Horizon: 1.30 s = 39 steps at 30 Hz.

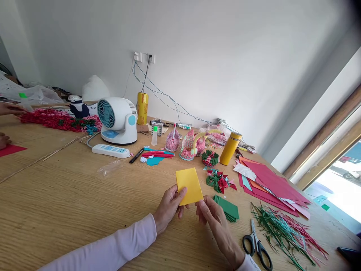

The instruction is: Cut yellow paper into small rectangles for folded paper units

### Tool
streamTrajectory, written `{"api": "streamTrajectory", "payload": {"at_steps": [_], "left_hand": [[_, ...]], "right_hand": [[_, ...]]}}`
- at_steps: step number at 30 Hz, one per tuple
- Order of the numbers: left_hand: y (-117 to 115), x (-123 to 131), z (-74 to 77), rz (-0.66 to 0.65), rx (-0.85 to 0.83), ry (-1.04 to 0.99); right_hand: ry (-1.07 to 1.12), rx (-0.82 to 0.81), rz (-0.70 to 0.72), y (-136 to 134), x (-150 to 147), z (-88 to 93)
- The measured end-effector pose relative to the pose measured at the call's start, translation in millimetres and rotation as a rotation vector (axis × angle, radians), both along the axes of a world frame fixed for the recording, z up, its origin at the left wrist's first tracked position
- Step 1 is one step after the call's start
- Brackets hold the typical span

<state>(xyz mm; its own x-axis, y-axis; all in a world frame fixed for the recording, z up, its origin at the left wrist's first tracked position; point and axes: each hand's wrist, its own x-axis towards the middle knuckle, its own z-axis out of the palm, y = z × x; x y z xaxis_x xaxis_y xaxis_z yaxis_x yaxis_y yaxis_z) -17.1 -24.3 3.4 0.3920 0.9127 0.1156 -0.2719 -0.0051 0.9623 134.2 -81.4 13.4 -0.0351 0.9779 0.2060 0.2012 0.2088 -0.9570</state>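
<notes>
Both my hands hold a small yellow paper rectangle (189,184) upright over the wooden table (70,188). My left hand (168,208) pinches its lower left corner, thumb on the front. My right hand (212,217) pinches the lower right edge. A stack of green paper rectangles (228,207) lies just right of my right hand. Folded green and red paper pieces (219,180) sit behind the stack.
Black-handled scissors (256,245) and green and red paper strips (284,233) lie at the right. Red paper sheets (270,184), a yellow flask (230,148), paper swans (191,145), a white fan (117,120) and a power strip (110,151) stand farther back. Another person's hands (8,110) work at far left.
</notes>
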Motion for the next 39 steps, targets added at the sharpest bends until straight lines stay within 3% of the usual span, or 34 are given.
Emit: {"api": "streamTrajectory", "payload": {"at_steps": [10, 17, 25, 28, 30, 32, 34, 37, 39], "left_hand": [[-5.4, 2.3, 6.9, -0.001, -0.027, -0.011], [-5.8, -2.0, 8.4, -0.010, 0.009, -0.004], [-18.7, 0.0, -5.0, -0.338, 0.096, 0.141], [-16.9, -0.9, -5.2, -0.362, 0.067, 0.097], [-12.7, -4.0, -2.4, -0.310, 0.001, 0.052], [-6.8, -8.6, 1.7, -0.228, -0.091, -0.009], [-0.6, -13.5, 5.7, -0.179, -0.185, -0.104], [6.9, -19.1, 8.3, -0.187, -0.324, -0.257], [9.7, -21.4, 7.9, -0.220, -0.395, -0.303]], "right_hand": [[0.156, 0.021, -0.049, 0.1, -10.4, 1.3], [0.143, -0.038, 0.023, 0.4, 1.5, 7.2], [0.188, -0.008, -0.248, 10.6, -5.3, 9.3], [0.182, 0.095, -0.382, 11.4, 3.6, 19.7], [0.165, 0.203, -0.478, 8.4, 21.3, 29.6], [0.042, 0.251, -0.522, 1.0, 49.0, 35.4], [-0.279, 0.160, -0.478, -11.6, 82.6, 32.8], [-0.808, 0.029, -0.338, -37.3, 128.4, 17.8], [-0.962, 0.016, -0.302, -53.9, 144.1, 10.4]]}}
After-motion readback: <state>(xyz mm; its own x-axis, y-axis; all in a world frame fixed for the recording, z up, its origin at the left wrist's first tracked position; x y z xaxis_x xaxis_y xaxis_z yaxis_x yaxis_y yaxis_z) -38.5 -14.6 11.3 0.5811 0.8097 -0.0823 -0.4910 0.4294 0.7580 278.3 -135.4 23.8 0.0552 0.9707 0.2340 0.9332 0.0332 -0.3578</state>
